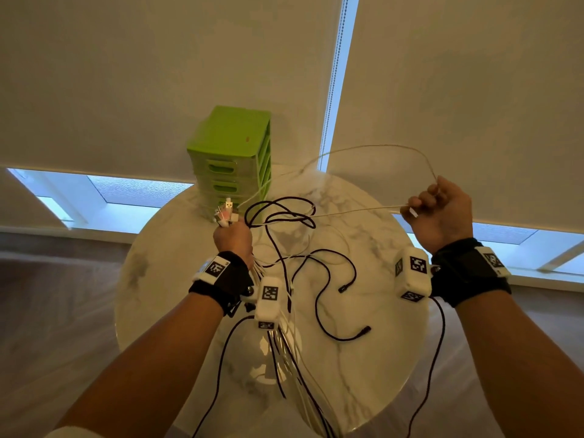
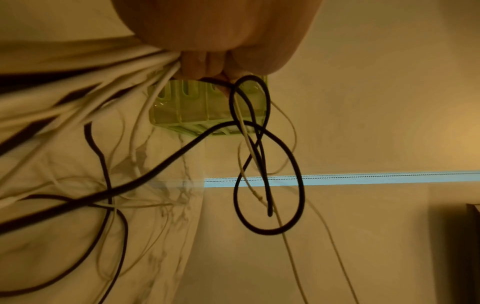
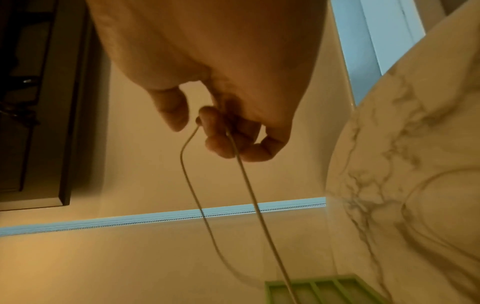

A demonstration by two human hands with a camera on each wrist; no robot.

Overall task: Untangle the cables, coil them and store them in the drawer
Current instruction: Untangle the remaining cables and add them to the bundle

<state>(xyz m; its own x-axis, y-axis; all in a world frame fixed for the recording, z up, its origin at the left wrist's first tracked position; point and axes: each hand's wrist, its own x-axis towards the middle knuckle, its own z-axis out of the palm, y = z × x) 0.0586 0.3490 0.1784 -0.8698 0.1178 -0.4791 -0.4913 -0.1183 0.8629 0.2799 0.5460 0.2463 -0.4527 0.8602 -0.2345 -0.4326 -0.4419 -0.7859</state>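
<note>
- The white cable (image 1: 373, 150) is the one being freed: it arcs through the air from the bundle toward the right hand (image 1: 442, 213), and a second run of it comes back almost straight to the tangle, above the marble table (image 1: 379, 358).
- The right hand's fingers are curled round that cable, pinching it near its end (the right wrist view shows two strands leaving the fingers (image 3: 221, 133)).
- The left hand (image 1: 234, 238) grips the bundle of cables (image 1: 281, 336) in a closed fist, plug ends (image 1: 227, 213) sticking up above it and the rest trailing down over the table edge.
- A black cable (image 2: 267, 176) forms a loose loop just below the left fist, and the white strand seems to pass through it.
- To do this step well, I would judge: keep the fist firm, draw the white cable out slowly along its own line, and stop if the black loop starts to tighten (pulling harder would likely set a knot); better to feed the free end back through.
- The green drawer unit (image 1: 234, 153) stands at the far side of the table, behind the left hand. Its drawers look closed; what is inside cannot be seen.
</note>
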